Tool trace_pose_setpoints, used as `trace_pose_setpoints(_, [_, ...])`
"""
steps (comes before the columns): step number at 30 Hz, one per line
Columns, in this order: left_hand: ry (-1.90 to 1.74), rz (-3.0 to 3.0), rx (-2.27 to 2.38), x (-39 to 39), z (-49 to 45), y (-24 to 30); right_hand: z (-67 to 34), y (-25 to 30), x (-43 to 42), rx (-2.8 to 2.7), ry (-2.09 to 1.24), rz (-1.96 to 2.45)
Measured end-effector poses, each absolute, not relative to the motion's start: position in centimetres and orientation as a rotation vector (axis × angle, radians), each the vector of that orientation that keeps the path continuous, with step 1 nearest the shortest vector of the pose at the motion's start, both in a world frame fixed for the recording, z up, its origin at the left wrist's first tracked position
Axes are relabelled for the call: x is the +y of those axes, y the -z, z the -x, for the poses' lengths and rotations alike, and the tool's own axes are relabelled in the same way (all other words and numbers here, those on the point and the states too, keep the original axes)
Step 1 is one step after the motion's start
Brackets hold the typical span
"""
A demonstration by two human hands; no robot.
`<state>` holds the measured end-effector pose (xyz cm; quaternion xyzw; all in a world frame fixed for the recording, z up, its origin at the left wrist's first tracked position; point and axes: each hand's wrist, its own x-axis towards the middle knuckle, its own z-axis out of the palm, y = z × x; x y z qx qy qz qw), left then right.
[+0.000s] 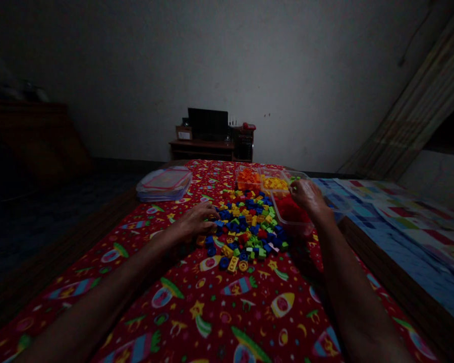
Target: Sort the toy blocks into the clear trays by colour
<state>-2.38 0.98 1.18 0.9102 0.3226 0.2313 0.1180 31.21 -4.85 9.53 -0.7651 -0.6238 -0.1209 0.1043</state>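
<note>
A loose pile of toy building bricks (245,222) in blue, yellow, green and red lies on the red patterned cloth (227,312). At the pile's left edge, my left hand (200,220) rests with bent fingers slightly apart, touching or close to blue bricks. Right of the pile, my right hand (308,195) hangs over the clear container of green bricks (294,178), its fingers pinched together. Whatever is between those fingertips is too small and dark to make out. Nearer me, below that hand, a clear container holds red bricks (289,207).
Beside these stand clear containers of orange bricks (248,178) and yellow bricks (274,182). Stacked clear lids (164,182) lie at the cloth's far left. Beyond the table's end is a desk (200,149) with a monitor (208,124). A patterned bed surface (397,217) lies right.
</note>
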Motion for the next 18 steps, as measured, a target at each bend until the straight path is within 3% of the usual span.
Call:
trace_pose_setpoints(7, [-0.664,-2.622,1.122,-0.1,1.9,-2.1,-23.9,-9.3,-5.9,-2.368,0.032,1.765])
trace_pose_setpoints(18, [-0.720,-2.465,1.251,-0.5,1.2,-2.6,-20.2,-5.4,-7.3,-2.599,0.161,1.638])
